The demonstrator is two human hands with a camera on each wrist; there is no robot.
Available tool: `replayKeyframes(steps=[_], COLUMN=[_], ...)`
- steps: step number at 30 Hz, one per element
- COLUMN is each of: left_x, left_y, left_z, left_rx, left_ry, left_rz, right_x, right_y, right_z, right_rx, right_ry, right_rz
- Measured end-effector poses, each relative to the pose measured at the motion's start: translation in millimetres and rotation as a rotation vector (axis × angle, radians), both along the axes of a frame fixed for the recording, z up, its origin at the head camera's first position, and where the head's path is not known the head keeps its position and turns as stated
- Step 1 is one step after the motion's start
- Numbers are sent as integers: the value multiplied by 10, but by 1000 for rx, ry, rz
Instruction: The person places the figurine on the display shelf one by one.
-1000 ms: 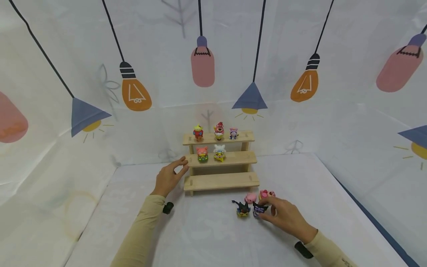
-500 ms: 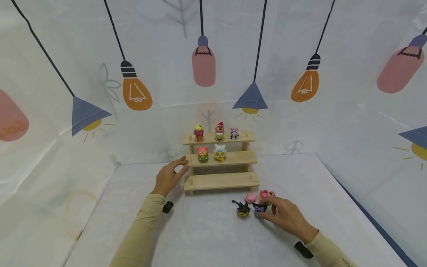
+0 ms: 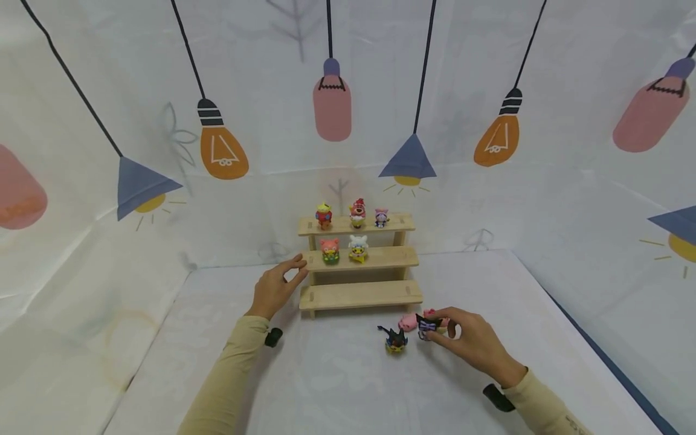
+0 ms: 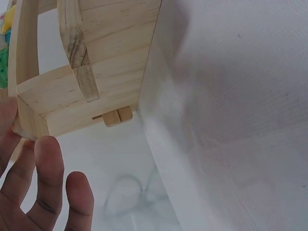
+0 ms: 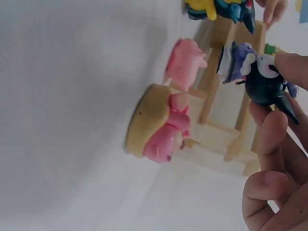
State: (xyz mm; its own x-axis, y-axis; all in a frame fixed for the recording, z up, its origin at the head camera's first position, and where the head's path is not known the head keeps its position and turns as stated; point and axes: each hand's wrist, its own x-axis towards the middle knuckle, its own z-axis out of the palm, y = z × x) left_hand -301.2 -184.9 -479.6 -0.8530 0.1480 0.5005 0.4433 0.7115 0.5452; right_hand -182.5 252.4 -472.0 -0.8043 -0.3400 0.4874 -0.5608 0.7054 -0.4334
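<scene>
My right hand (image 3: 475, 341) pinches a small black-and-purple figurine (image 3: 428, 325) by its black-eared head. In the right wrist view this figurine (image 5: 264, 77) is off the table, tilted, its white face showing. My left hand (image 3: 274, 289) grips the left end of the middle board of a three-step wooden display stand (image 3: 361, 295); its fingers (image 4: 49, 159) show at the board's end in the left wrist view. Near the right hand are a pink pig-like figurine (image 3: 408, 322), a pink figurine on a tan base (image 5: 147, 122) and a black-and-yellow figurine (image 3: 396, 341).
Three figurines stand on the top step, among them a red-hatted one (image 3: 357, 214). On the middle step sit a pink-hooded figurine (image 3: 330, 251) and a white-hooded one (image 3: 358, 249). A white cloth (image 3: 326, 386) covers the table. Behind hangs a lamp-printed curtain (image 3: 261, 211).
My right hand has lifted the black-and-purple figurine off the table and moved it slightly away from me, in front of the pink figurines. The left hand keeps its place on the stand.
</scene>
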Motion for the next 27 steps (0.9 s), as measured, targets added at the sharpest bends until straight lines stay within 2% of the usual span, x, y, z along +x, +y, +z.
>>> replayKeyframes(steps=[6, 13, 17, 27], left_x=[0, -20, -27, -19], left_y=[-12, -19, -16, 3], left_z=[-12, -13, -7, 6], left_rx=[5, 9, 9, 12], left_ry=[-6, -20, -22, -24], left_rz=[4, -6, -6, -9], right_x=[-111, -269, -381, -615], right_y=[7, -26, -52, -174], right_z=[62, 160, 173, 266], right_rx=[-19, -104, -118, -152], right_ry=[-5, -21, -30, -103], right_rz=[-13, 0, -9, -8])
